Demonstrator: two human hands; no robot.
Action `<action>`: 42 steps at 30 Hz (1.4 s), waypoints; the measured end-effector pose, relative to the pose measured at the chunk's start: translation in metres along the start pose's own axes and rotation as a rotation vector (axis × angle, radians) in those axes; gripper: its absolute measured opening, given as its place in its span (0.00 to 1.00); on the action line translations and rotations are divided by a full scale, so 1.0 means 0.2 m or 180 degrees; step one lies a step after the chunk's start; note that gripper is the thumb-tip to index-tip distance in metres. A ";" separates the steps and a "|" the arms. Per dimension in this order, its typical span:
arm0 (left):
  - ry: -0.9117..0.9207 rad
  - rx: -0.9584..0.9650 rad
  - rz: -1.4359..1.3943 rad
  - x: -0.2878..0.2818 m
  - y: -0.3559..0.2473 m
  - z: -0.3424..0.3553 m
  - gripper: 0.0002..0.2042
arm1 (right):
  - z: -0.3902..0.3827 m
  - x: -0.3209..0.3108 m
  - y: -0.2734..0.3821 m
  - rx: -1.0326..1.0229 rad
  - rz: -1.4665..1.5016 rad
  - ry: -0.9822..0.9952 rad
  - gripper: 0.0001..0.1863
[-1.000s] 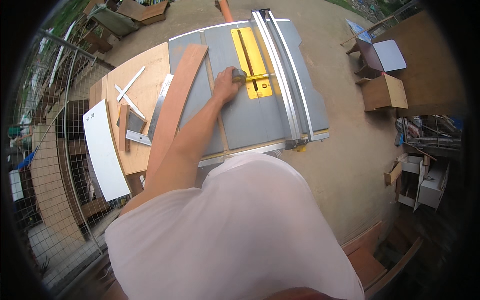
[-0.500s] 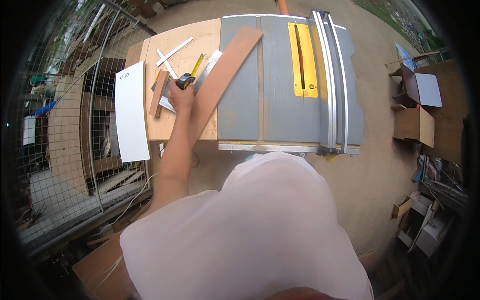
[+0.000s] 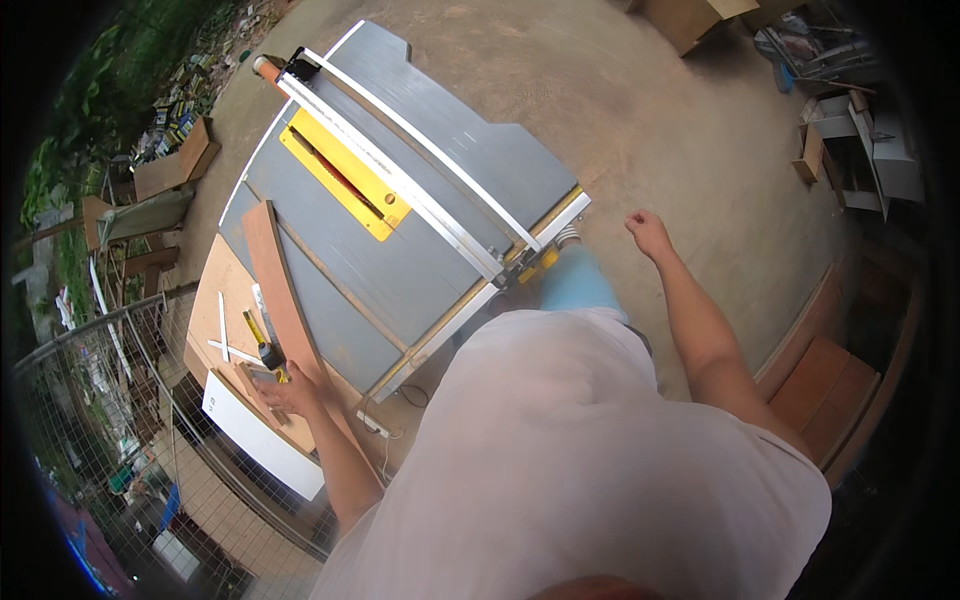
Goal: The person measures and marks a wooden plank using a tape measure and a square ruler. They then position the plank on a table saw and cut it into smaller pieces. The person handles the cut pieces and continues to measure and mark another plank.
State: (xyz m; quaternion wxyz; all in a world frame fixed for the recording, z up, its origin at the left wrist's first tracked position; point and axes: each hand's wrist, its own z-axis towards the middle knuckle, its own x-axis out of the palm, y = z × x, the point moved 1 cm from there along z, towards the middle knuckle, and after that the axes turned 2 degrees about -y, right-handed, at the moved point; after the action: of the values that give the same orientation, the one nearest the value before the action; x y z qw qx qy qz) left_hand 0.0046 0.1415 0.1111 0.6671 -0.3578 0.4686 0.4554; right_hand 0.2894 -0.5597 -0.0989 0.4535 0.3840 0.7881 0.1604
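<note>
My left hand (image 3: 292, 390) is over the wooden board beside the table saw, fingers stretched out. Just beyond it rests a black and yellow tape measure (image 3: 270, 356), its yellow blade (image 3: 251, 326) partly pulled out. The fingers lie over a short reddish-brown wood block (image 3: 250, 386); whether they touch it I cannot tell. A long reddish-brown plank (image 3: 275, 270) lies to the right of that hand, slanting onto the grey saw table. Thin white strips (image 3: 223, 325) lie crossed on the board. Out to the right, my right hand (image 3: 650, 234) hangs above the floor, fingers curled in, nothing visible in them.
The grey table saw (image 3: 440, 275) has a yellow insert (image 3: 375, 205) around its blade and a silver rail fence (image 3: 400, 180). A white panel (image 3: 255, 445) lies along the board's near left edge, beside a wire mesh fence (image 3: 190, 450). Cardboard boxes (image 3: 690, 20) stand far right.
My view has swung to the right, so the saw sits turned in the picture. My left hand has let go of the tape measure. My right hand has come into view.
</note>
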 end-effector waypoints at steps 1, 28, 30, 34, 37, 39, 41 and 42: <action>0.0051 -0.0097 0.0178 -0.02 -0.03 -0.08 0.45 | 0.06 0.00 0.07 -0.0102 -0.0043 0.0015 0.17; 0.3384 -0.1973 -0.0561 -0.95 -0.36 -1.93 0.29 | 0.74 0.45 1.03 -0.2720 -0.1152 0.1684 0.14; 0.3425 -0.1685 -0.0408 -0.96 -0.39 -1.96 0.30 | 0.80 0.51 1.05 -0.2871 -0.1472 0.1711 0.14; 0.3463 -0.2255 -0.0538 -1.00 -0.57 -1.96 0.32 | 0.91 0.65 1.19 -0.2992 -0.1612 0.1408 0.15; 0.3582 -0.1855 -0.0150 -0.91 -0.38 -2.04 0.32 | 0.91 0.66 1.19 -0.3092 -0.1954 0.1598 0.19; 0.3352 -0.1575 -0.0150 -0.84 -0.30 -2.00 0.34 | 0.86 0.62 1.14 -0.2453 -0.1853 0.1452 0.23; 0.2985 -0.1263 -0.0007 -0.76 -0.19 -1.84 0.36 | 0.92 0.60 0.95 -0.2079 -0.1520 0.1299 0.28; 0.2708 -0.1146 0.0027 -0.72 -0.06 -1.79 0.37 | 1.00 0.57 0.74 -0.1999 -0.1285 0.1265 0.31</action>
State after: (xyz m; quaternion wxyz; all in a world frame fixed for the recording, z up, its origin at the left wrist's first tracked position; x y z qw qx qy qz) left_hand -0.1124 -0.2244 0.1394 0.3408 -0.6211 0.6157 0.3450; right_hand 0.4919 -0.3965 -0.1854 0.4101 0.0266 0.8325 0.3716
